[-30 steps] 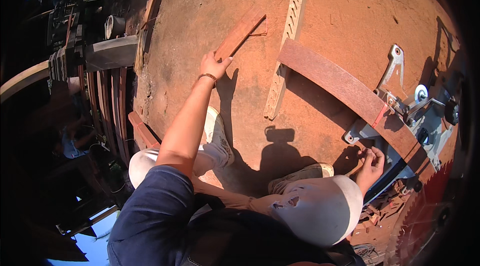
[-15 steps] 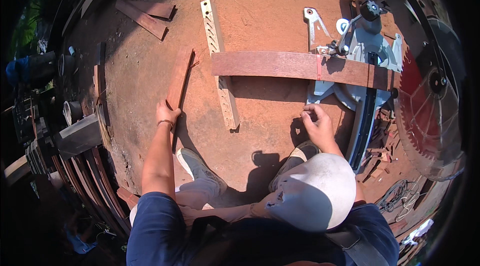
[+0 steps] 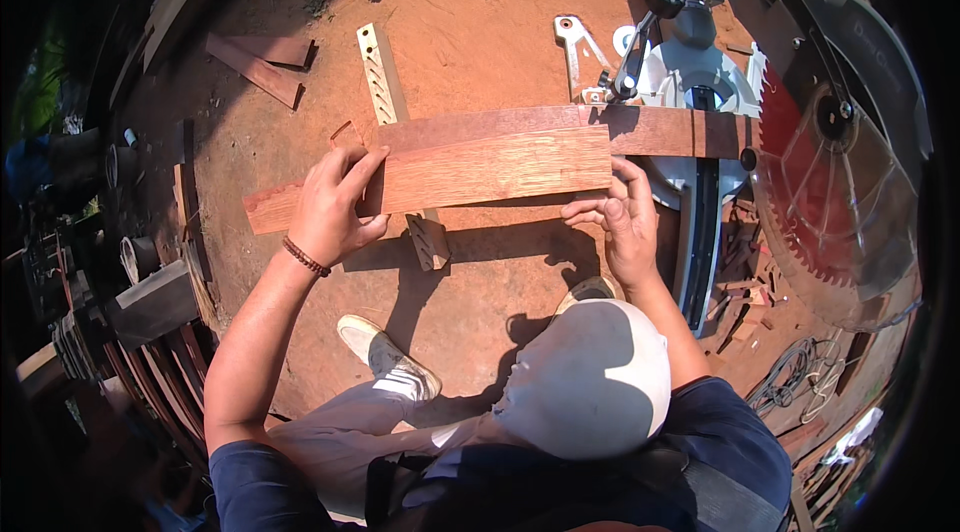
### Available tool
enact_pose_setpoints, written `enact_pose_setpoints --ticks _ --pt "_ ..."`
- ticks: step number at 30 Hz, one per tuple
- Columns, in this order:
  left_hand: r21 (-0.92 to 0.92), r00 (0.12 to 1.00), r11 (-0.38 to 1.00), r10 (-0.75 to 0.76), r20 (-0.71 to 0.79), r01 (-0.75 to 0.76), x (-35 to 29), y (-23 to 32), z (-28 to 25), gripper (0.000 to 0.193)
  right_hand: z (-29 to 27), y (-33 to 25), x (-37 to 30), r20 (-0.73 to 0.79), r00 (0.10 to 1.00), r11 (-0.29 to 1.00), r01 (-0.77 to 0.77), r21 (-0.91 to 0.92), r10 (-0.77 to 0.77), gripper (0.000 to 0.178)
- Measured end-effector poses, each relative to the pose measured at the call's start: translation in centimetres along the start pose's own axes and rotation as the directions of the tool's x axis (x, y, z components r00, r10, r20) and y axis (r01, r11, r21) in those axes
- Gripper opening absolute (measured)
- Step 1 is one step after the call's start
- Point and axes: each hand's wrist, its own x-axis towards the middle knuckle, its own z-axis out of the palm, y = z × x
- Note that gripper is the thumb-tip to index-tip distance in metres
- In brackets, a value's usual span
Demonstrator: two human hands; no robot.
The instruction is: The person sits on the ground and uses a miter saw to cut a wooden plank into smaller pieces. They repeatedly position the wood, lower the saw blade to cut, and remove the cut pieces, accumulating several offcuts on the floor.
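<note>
A reddish-brown wooden board (image 3: 490, 172) is held up level in front of me. My left hand (image 3: 335, 197) grips it toward its left end, fingers over the top edge and thumb at the lower edge. At the board's right end my right hand (image 3: 625, 222) has its fingers apart, the fingertips close to the corner; whether they touch it I cannot tell. Behind it a second wooden board (image 3: 670, 132), partly hidden, reaches onto the mitre saw (image 3: 700, 82). A pale slotted wooden block (image 3: 380, 72) stands under the boards' left part.
The large toothed saw blade (image 3: 810, 192) with its red part is at the right. Two wood offcuts (image 3: 255, 72) lie on the ground at the far left. Scraps (image 3: 740, 302) and coiled cable (image 3: 785, 372) are at the lower right, stacked boards (image 3: 150, 362) at the left.
My left hand has lifted the board from its upright lean at the left and swung it level across the front. My right hand has risen to its right end, fingers spreading.
</note>
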Motion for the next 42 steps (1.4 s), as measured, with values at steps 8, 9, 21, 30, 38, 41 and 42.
enact_pose_setpoints --ticks 8,9,21,30,38,41,42 --pt "-0.115 0.996 0.99 0.073 -0.046 -0.078 8.7 7.1 7.2 0.071 -7.9 -1.3 2.3 -0.517 0.85 0.987 0.015 -0.159 -0.096 0.029" --pt "-0.13 0.995 0.987 0.084 -0.06 -0.091 9.4 7.4 7.8 0.07 -8.4 -1.5 2.8 -0.531 0.84 0.982 0.012 -0.187 -0.111 0.029" --pt "-0.229 0.98 0.965 0.086 -0.18 -0.127 11.7 8.4 11.1 0.069 -14.9 2.2 4.2 -0.594 0.767 0.958 0.089 -0.274 -0.241 0.028" --pt "-0.209 0.969 0.975 0.02 -0.246 -0.073 10.8 7.3 13.0 0.064 -17.0 3.0 5.4 -0.612 0.763 0.945 -0.005 -0.326 -0.207 0.03" --pt "-0.248 0.953 0.962 0.032 -0.302 -0.111 12.9 8.9 15.0 0.048 -21.1 0.8 7.6 -0.705 0.697 0.95 -0.114 -0.291 -0.132 0.031" --pt "-0.249 0.946 0.962 0.024 -0.324 -0.11 13.2 9.4 15.5 0.035 -22.1 0.1 7.8 -0.747 0.655 0.955 -0.131 -0.265 -0.117 0.032" --pt "-0.251 0.941 0.962 0.013 -0.337 -0.103 13.3 9.4 15.9 0.033 -21.9 0.2 8.0 -0.753 0.649 0.957 -0.14 -0.256 -0.107 0.032"
